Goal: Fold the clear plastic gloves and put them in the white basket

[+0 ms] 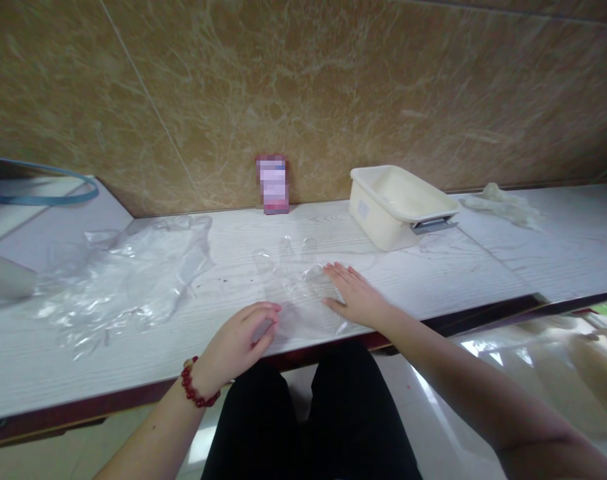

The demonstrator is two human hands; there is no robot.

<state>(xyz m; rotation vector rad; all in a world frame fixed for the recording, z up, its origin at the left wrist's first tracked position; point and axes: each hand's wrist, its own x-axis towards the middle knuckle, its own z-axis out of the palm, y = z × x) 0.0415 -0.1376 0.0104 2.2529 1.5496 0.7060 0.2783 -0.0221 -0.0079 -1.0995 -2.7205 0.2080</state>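
A clear disposable plastic glove [293, 293] lies spread on the white wood-grain tabletop, its fingers pointing toward the wall. My right hand [356, 293] rests flat over the glove's right side, fingers stretched out. At the lower left edge of the same glove is my left hand [246, 337], with thumb and fingers curled into a pinch; the film between the fingertips is hard to make out. A red bead bracelet [196, 383] circles the left wrist. Farther left lies a crumpled heap of clear plastic gloves or film [133, 273].
A cream plastic bin [383, 217] with a grey handle stands back right, a crumpled pale glove-like item [503, 205] beyond it. A red-edged card or phone [273, 185], blurred out, leans against the marbled wall [303, 93]. A blue band [43, 199] sits far left.
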